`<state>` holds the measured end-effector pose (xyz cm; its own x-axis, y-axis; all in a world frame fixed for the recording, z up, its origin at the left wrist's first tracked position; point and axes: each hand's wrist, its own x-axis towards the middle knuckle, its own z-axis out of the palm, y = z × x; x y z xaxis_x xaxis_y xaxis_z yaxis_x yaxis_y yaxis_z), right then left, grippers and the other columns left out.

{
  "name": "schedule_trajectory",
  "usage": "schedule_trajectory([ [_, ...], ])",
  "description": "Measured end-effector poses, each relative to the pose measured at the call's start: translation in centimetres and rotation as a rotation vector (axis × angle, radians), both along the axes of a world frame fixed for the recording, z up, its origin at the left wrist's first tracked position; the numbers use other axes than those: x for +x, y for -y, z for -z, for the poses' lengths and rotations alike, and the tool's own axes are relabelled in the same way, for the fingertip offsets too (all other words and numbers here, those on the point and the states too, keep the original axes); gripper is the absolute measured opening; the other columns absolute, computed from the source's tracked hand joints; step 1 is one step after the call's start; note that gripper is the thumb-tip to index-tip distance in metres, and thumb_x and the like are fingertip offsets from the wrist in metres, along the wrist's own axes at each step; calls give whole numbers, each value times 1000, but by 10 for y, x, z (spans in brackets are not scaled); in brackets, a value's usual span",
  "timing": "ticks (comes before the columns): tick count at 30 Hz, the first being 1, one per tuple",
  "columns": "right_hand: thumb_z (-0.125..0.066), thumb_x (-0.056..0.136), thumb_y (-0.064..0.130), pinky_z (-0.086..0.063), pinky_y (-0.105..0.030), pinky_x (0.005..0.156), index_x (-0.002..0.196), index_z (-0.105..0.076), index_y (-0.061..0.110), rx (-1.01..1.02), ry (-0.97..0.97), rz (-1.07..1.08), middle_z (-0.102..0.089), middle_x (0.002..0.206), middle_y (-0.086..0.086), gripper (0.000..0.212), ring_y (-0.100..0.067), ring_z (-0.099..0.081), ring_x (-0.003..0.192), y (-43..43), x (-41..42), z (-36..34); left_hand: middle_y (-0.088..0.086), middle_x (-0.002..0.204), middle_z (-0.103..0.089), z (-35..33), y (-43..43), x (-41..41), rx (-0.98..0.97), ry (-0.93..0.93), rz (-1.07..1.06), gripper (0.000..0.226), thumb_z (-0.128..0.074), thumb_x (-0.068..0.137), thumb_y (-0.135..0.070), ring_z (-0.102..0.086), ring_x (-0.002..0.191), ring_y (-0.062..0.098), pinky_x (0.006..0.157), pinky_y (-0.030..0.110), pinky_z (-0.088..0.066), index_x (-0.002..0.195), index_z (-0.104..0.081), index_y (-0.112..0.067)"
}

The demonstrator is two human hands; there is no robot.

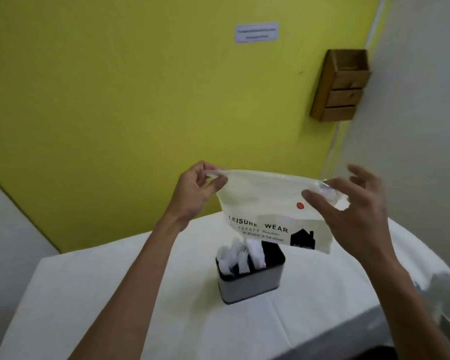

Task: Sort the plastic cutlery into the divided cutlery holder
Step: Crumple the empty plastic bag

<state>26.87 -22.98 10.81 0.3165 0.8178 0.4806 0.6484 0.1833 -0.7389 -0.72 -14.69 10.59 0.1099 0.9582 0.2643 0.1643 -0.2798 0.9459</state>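
Note:
A grey and black divided cutlery holder [252, 283] stands upright on the white-covered table [115, 294]. White plastic cutlery [240, 255] sticks up out of its left and middle compartments. Above the holder both hands hold up a translucent plastic bag [265, 203] printed "LEISURE WEAR". My left hand [195, 193] pinches the bag's top left corner. My right hand [353, 211] pinches the top right corner between thumb and fingers, its other fingers spread. The bag hangs flat and hides the holder's far right part.
A yellow wall rises behind the table, with a wooden wall box [340, 84] at the upper right and a paper label [256, 32] above. The cloth hangs over the table's right edge [431, 276].

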Motion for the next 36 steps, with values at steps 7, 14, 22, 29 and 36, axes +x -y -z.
schedule_trajectory([
  [7,-74,85,42,-44,-9,64,107,-56,27,-176,-161,267,-68,74,18,32,7,-62,73,97,96,33,-2,82,-68,49,-10,191,-172,149,313,13,-67,93,-7,-61,71,7,73,27,-51,96,-59,-17],
  [14,-76,84,26,-50,-11,59,112,-60,33,-378,-300,505,-70,96,11,33,2,-66,76,186,170,94,11,100,-71,117,38,333,-378,5,550,23,-69,92,-9,-67,87,20,80,34,-55,112,-60,-16],
  [22,-71,87,24,-46,-7,55,104,-60,31,-477,-343,650,-70,89,12,21,4,-64,73,192,229,148,5,147,-49,184,74,417,-418,-252,514,63,-66,94,-22,-48,134,19,109,41,-44,150,-36,-23],
  [29,-71,88,24,-51,-18,67,113,-60,28,-476,-368,562,-70,97,8,27,-7,-67,85,152,254,154,5,147,-50,189,39,423,-443,-243,402,63,-66,95,-20,-50,132,20,100,35,-46,150,-36,-24],
  [36,-71,89,24,-60,-30,70,109,-62,28,-466,-374,488,-69,101,6,22,-7,-67,83,119,264,153,6,146,-51,187,15,418,-456,-230,351,62,-67,94,-18,-52,129,20,104,39,-46,149,-38,-23],
])
